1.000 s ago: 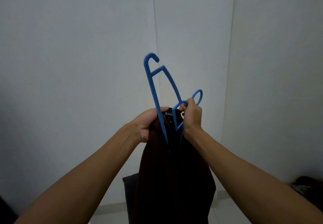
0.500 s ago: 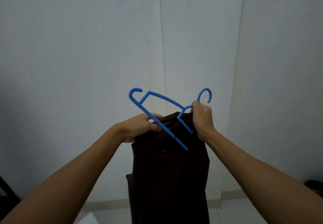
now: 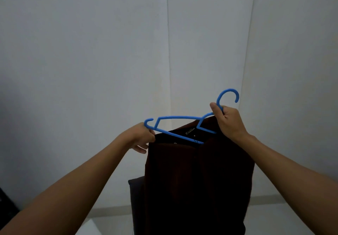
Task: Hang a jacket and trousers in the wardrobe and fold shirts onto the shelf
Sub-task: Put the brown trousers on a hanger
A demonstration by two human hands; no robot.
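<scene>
Blue hanger (image 3: 180, 118) (garment (image 3: 197, 176) draped) between both hands' grip.

Dim, flat light; edges bowed

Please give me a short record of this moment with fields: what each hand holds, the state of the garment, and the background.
left hand: grips the end of the blue plastic hanger and the garment's edge
right hand: grips the hanger's neck, below the hook
dark brown garment: hangs down, the hanger partly inside its top opening
background: plain white wall
</scene>
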